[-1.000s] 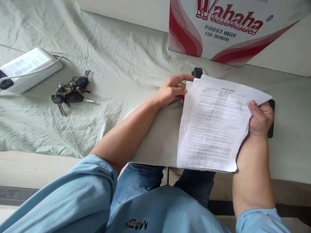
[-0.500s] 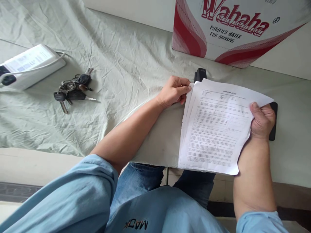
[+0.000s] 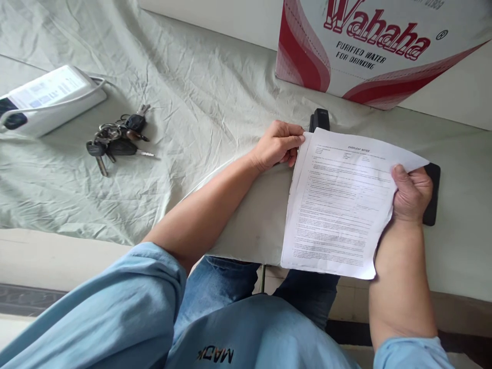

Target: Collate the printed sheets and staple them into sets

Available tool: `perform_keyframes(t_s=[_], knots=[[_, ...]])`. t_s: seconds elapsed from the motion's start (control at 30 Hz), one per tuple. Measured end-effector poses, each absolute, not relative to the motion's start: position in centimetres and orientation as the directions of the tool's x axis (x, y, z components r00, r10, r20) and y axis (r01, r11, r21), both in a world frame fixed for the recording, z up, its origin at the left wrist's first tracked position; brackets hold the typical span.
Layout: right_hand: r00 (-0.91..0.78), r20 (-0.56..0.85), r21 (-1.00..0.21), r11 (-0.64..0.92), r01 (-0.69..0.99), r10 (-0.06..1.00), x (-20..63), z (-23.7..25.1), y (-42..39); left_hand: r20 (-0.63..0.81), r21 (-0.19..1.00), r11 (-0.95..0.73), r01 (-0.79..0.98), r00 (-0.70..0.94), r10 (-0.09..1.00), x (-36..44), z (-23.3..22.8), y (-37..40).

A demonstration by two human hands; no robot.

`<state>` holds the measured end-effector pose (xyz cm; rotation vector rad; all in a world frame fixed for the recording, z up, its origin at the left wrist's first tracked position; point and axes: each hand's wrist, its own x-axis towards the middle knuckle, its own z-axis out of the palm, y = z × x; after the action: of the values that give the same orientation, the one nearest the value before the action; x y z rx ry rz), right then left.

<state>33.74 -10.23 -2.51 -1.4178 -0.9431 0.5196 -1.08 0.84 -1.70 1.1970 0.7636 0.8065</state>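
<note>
Several printed sheets of paper (image 3: 334,205) lie stacked at the table's front edge, the top one headed "Overleaf Notes". My left hand (image 3: 282,142) pinches the stack's upper left corner between thumb and fingers. On the right side, my right hand (image 3: 413,192) grips the sheets, thumb on top and fingers hidden beneath, and the upper right corner bends up. Just behind the papers' top edge is a black stapler-like object (image 3: 320,119), partly covered. A flat black object (image 3: 433,197) shows behind my right hand; its kind cannot be made out.
A large Wahaha water carton (image 3: 365,56) stands at the back right. On the left lie a bunch of keys (image 3: 119,138) and a white box-shaped device (image 3: 49,100) with a cord. A wrinkled pale green cloth (image 3: 203,102) covers the table.
The top sheet has shifted slightly left, so its left edges line up more closely with those beneath. My right hand has moved a little left with it; my left hand keeps its pinch.
</note>
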Motion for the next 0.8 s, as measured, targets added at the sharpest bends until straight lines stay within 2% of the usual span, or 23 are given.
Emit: perform_keyframes(t_s=[0.37,0.8], knots=[[0.556,0.238,-0.965,0.131,0.226,0.796,33.9,-2.72,-10.18,-0.036,0.994,0.086,-0.071,0.532,0.846,-1.25,-2.44,1.04],[0.563,0.238,-0.967,0.141,0.212,0.791,33.58,-2.68,-10.1,0.015,0.993,0.055,-0.107,0.559,0.829,-1.08,-2.43,1.15]])
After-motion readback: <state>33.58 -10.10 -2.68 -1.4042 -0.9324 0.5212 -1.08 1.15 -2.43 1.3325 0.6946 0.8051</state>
